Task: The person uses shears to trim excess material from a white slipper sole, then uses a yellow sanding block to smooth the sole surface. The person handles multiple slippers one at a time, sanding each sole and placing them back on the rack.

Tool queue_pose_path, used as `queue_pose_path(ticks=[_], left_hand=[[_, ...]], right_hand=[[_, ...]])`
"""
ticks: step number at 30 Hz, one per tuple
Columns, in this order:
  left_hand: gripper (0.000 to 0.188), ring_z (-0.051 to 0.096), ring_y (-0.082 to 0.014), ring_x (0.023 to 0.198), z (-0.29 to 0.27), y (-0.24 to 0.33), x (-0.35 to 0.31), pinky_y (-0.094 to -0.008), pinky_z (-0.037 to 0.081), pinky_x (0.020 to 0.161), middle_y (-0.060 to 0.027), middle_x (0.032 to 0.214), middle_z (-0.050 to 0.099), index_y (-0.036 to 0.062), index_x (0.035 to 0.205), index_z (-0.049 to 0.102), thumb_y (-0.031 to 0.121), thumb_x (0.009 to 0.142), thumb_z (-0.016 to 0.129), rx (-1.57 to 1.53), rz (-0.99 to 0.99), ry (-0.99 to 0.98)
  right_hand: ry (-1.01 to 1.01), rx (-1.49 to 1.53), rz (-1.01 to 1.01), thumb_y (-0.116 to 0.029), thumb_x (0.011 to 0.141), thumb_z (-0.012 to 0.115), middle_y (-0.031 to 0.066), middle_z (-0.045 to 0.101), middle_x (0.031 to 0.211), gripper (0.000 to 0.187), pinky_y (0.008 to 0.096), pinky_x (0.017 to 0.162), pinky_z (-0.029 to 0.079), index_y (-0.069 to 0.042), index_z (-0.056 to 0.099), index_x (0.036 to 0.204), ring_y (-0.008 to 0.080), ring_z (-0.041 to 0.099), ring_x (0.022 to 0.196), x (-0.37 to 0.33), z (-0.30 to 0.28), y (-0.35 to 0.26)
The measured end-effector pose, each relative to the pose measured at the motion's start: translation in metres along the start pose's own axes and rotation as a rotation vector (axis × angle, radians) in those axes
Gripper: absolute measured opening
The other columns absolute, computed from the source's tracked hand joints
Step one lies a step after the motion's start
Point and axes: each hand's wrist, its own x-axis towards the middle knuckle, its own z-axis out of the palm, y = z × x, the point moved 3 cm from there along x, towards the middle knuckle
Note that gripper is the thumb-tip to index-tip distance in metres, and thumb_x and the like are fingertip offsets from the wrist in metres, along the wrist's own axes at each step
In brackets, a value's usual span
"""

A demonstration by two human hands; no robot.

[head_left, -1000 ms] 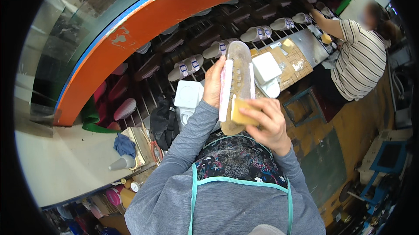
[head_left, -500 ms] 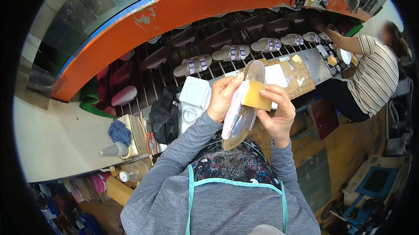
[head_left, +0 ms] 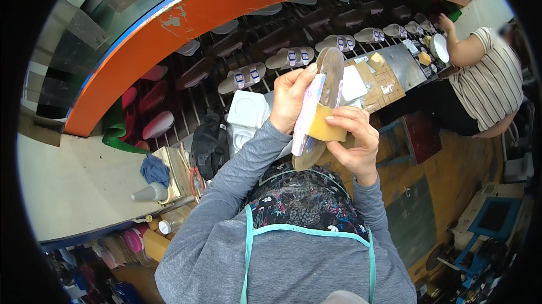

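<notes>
In front of my chest, my left hand grips a sandal by one side, its thumb near the upper end. The sandal stands nearly upright, with a brownish sole and a pale pink-lilac patterned strap. My right hand pinches a yellow sponge-like block between thumb and fingers. The block lies against the strap and hides part of the sole. Blue patches show on the sole behind it.
Similar sandals line a conveyor of metal rods under an orange hood. Close by are a white moulded container, a black bag and red-handled pliers. At the right, a person in a striped shirt reaches toward the conveyor.
The yellow block has slid down along the strap toward the sandal's lower end. The sandal has risen and stands straighter. The other person's arm has shifted, and the whole view has moved slightly.
</notes>
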Motion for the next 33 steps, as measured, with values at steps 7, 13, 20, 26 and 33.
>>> queue_pose_path(ticks=[7, 13, 20, 26, 33], left_hand=[[0.032, 0.046, -0.0016, 0.052, 0.016, 0.003, 0.019, -0.0206, 0.034, 0.048, 0.0046, 0.063, 0.060, 0.0048, 0.074, 0.069, 0.027, 0.096, 0.064, -0.017, 0.027, 0.011], [0.029, 0.050, -0.0022, 0.054, 0.025, 0.007, 0.037, -0.0197, 0.038, 0.049, 0.0040, 0.065, 0.062, 0.0040, 0.079, 0.071, 0.026, 0.097, 0.063, -0.059, 0.109, 0.029], [0.035, 0.045, -0.0014, 0.056, 0.032, 0.019, 0.034, -0.0201, 0.034, 0.050, 0.0057, 0.065, 0.058, 0.0040, 0.074, 0.067, 0.027, 0.099, 0.060, -0.060, 0.426, 0.138], [0.029, 0.056, -0.0051, 0.061, 0.029, 0.018, 0.029, -0.0206, 0.044, 0.055, 0.0006, 0.073, 0.066, 0.0043, 0.084, 0.070, 0.027, 0.099, 0.058, -0.082, 0.450, 0.103], [0.030, 0.066, -0.0119, 0.071, 0.018, -0.003, 0.047, -0.0257, 0.054, 0.063, -0.0035, 0.087, 0.071, 0.0035, 0.102, 0.069, 0.032, 0.099, 0.058, -0.125, 0.210, 0.018]], right_hand=[[-0.004, -0.016, -0.020, 0.000, 0.059, 0.071, 0.0052, 0.070, 0.103, 0.043, 0.0334, 0.087, 0.042, -0.011, 0.073, 0.101, 0.0222, 0.065, 0.097, -0.015, -0.004, -0.007], [-0.024, -0.012, 0.000, -0.001, 0.059, 0.070, 0.0040, 0.070, 0.103, 0.044, 0.0326, 0.088, 0.041, -0.011, 0.073, 0.101, 0.0210, 0.065, 0.096, -0.029, -0.008, -0.014], [0.104, -0.049, 0.135, -0.002, 0.063, 0.082, 0.0124, 0.069, 0.100, 0.045, 0.0348, 0.084, 0.051, -0.002, 0.069, 0.106, 0.0254, 0.065, 0.095, -0.040, -0.013, -0.018], [0.185, 0.088, 0.133, -0.001, 0.068, 0.077, 0.0142, 0.068, 0.104, 0.040, 0.0334, 0.086, 0.050, 0.001, 0.068, 0.107, 0.0235, 0.064, 0.096, -0.043, -0.023, -0.014], [0.150, -0.127, 0.159, -0.004, 0.065, 0.075, 0.0096, 0.067, 0.104, 0.042, 0.0362, 0.088, 0.046, -0.009, 0.072, 0.106, 0.0260, 0.064, 0.097, -0.032, -0.020, -0.006]])
